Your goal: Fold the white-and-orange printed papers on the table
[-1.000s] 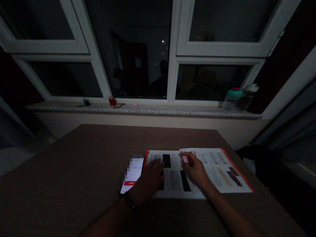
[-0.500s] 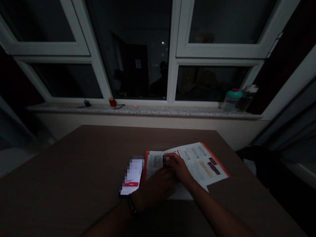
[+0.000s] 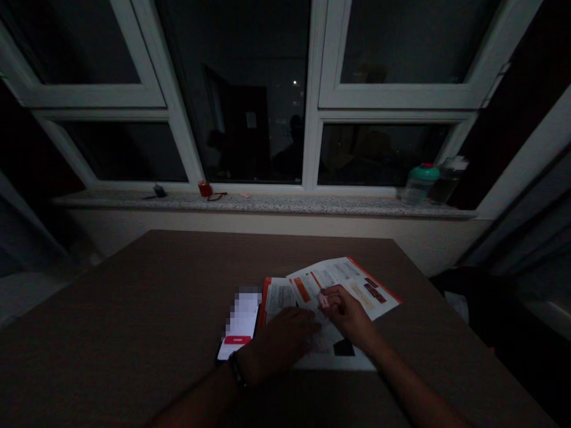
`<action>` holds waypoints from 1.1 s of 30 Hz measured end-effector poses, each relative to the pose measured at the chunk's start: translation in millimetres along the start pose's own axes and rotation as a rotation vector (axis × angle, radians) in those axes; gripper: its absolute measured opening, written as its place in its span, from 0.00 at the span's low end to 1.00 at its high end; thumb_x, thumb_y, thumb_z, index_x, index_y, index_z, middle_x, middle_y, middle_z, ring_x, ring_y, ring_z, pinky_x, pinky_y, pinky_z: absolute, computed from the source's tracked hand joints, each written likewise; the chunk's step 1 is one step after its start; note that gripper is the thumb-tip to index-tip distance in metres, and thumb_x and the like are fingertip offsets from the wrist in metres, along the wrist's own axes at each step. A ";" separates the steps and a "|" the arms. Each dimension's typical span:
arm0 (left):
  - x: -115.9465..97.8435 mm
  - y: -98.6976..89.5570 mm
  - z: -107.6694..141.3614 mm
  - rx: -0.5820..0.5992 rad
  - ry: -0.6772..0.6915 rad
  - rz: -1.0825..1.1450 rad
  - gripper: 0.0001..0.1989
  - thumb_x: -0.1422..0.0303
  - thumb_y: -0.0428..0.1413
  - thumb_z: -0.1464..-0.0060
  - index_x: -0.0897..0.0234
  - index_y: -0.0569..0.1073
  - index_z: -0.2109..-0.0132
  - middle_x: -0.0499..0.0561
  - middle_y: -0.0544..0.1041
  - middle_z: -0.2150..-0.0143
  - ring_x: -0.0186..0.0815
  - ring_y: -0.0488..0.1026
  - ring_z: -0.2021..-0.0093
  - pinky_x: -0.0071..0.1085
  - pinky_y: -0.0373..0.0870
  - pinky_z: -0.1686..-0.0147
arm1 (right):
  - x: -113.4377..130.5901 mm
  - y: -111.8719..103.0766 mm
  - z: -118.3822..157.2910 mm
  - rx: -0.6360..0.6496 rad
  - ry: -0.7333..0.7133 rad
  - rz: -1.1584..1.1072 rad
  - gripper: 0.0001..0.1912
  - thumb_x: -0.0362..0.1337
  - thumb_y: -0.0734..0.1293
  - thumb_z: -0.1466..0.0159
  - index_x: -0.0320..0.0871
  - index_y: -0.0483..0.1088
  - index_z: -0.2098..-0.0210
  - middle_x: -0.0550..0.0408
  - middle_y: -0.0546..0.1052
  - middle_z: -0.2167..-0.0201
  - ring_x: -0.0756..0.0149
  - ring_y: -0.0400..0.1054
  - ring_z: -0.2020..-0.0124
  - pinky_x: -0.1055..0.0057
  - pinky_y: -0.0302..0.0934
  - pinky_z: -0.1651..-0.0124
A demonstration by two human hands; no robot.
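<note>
An open booklet (image 3: 343, 279) with orange-red edged pages lies on the brown table (image 3: 134, 297), its upper leaf angled and partly lifted. My left hand (image 3: 285, 336) rests flat on the booklet's lower left part, holding nothing, with a black wristband (image 3: 237, 371) on its wrist. Pinched in my right hand (image 3: 348, 310) is a small pink object (image 3: 324, 301), pressed against the page. Beside my left hand lies a smartphone (image 3: 238, 324) with a lit screen, a red button and a blurred upper part.
Behind the table's far edge runs a speckled stone windowsill (image 3: 267, 204) holding a small red cup (image 3: 204, 189), eyeglasses (image 3: 217, 197) and two bottles (image 3: 430, 184) at the right. White-framed dark windows (image 3: 236, 95) rise above it.
The booklet's page has swung over and the booklet sits rotated, its right edge now nearer the middle. My right hand has moved down and right on the page, still with the pink object.
</note>
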State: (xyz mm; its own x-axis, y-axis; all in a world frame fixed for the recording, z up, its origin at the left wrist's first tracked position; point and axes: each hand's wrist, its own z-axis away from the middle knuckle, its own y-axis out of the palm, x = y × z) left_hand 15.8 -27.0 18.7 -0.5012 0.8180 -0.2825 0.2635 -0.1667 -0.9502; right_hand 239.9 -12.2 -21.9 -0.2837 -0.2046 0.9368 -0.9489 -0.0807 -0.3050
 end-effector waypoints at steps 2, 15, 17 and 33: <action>0.9 -0.7 -1.3 0.006 -0.002 -0.005 0.19 0.72 0.53 0.37 0.57 0.66 0.40 0.52 0.68 0.39 0.43 0.66 0.41 0.41 0.60 0.40 | -0.4 -1.1 -0.2 0.010 -0.004 0.020 0.15 0.43 0.66 0.36 0.44 0.65 0.53 0.60 0.72 0.74 0.68 0.65 0.73 0.72 0.58 0.70; 11.7 9.3 4.8 -0.057 -0.091 -0.003 0.24 0.76 0.54 0.40 0.60 0.64 0.38 0.53 0.68 0.38 0.44 0.65 0.40 0.43 0.62 0.40 | 7.5 -6.3 1.8 0.146 -0.076 0.353 0.12 0.30 0.65 0.39 0.45 0.73 0.56 0.56 0.72 0.66 0.64 0.68 0.64 0.69 0.61 0.60; 11.6 8.3 5.5 -0.068 -0.096 0.028 0.24 0.76 0.54 0.41 0.61 0.64 0.38 0.54 0.68 0.38 0.43 0.66 0.40 0.42 0.62 0.40 | 11.0 -6.1 2.4 0.155 -0.119 0.390 0.12 0.29 0.65 0.39 0.45 0.74 0.57 0.54 0.72 0.63 0.63 0.68 0.61 0.68 0.61 0.57; 15.0 8.0 5.0 -0.123 -0.096 0.095 0.18 0.79 0.51 0.41 0.62 0.70 0.45 0.54 0.72 0.41 0.42 0.68 0.42 0.42 0.64 0.41 | 29.5 -10.6 8.2 0.456 -0.170 0.415 0.06 0.36 0.67 0.35 0.46 0.76 0.61 0.56 0.72 0.65 0.66 0.68 0.64 0.71 0.61 0.63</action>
State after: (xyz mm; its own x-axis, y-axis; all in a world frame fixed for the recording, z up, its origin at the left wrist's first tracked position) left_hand 6.2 -18.9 6.2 -0.5440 0.7445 -0.3870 0.4091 -0.1674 -0.8970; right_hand 242.6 -25.4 7.6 -0.5536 -0.4571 0.6961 -0.5997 -0.3611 -0.7141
